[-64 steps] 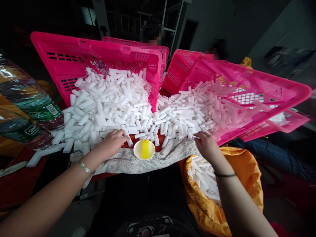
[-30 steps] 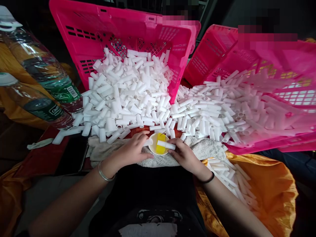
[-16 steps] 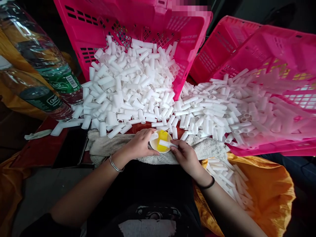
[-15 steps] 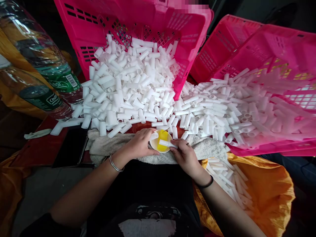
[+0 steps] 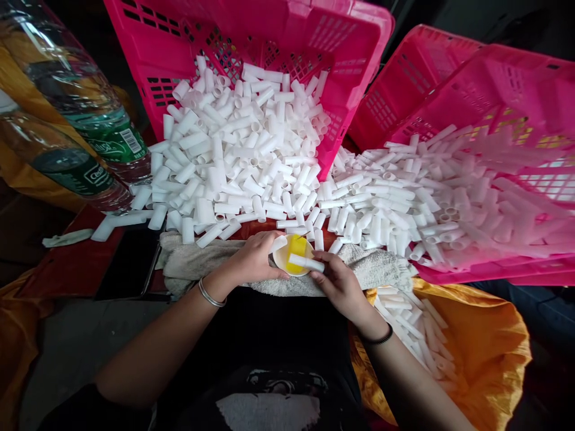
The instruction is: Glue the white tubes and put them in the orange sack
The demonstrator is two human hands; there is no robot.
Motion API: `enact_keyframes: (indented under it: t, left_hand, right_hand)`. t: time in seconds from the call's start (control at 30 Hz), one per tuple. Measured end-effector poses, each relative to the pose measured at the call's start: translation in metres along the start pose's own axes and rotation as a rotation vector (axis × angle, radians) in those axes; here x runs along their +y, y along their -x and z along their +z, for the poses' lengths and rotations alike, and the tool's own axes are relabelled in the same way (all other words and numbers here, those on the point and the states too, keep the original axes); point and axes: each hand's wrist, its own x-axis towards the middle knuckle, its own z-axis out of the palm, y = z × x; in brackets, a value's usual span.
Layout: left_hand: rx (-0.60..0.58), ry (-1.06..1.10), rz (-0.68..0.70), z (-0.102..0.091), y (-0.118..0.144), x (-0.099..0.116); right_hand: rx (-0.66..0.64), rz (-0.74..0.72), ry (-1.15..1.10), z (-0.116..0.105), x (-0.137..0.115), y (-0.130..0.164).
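left hand [image 5: 258, 258] pinches a short tube [image 5: 278, 243] at ten o'clock of the bowl [image 5: 280, 258]; right hand [image 5: 342, 283], nearly closed, grips a slim tube [image 5: 305, 262] at four o'clock.

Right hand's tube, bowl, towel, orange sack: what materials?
Tube: likely plastic, satin white; smooth surface.
Bowl: pale, smooth; plastic or ceramic, can't tell.
Towel: fabric, probably terry, matt; rough nap and soft folds.
Sack: probably woven plastic, slightly glossy; sheen along the creases.

Forearms [image 5: 175, 329] slanting inward, the left hand [image 5: 254, 257] and right hand [image 5: 342, 284] face each other, fingers [image 5: 327, 258] bent.
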Motion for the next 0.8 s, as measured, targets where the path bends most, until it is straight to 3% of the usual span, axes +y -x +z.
enact_keyframes:
  t: [0.07, 0.2, 0.37, 0.5, 0.67, 0.8]
  left_hand:
    - [-0.003, -0.015, -0.003, 0.001, -0.001, -0.002]
    - [0.012, -0.114, 0.086, -0.001, -0.001, -0.004]
    - [0.146, -0.282, 0.298, -0.013, 0.001, 0.012]
    - [0.124, -0.399, 0.403, -0.026, 0.004, 0.035]
    - [0.142, -0.655, 0.430, -0.030, 0.014, 0.058]
    - [0.152, -0.648, 0.407, -0.022, 0.022, 0.073]
  right_hand:
    - [0.028, 0.002, 0.016, 0.001, 0.001, 0.001]
    - [0.086, -0.138, 0.038, 0.004, 0.002, 0.000]
    - [0.238, 0.197, -0.352, -0.004, -0.019, -0.010]
    - [0.147, 0.277, -0.495, -0.022, -0.043, -0.021]
    - [-0.072, 0.330, -0.398, -0.038, -0.056, -0.029]
    - [-0.064, 0.309, -0.288, -0.037, -0.065, -0.034]
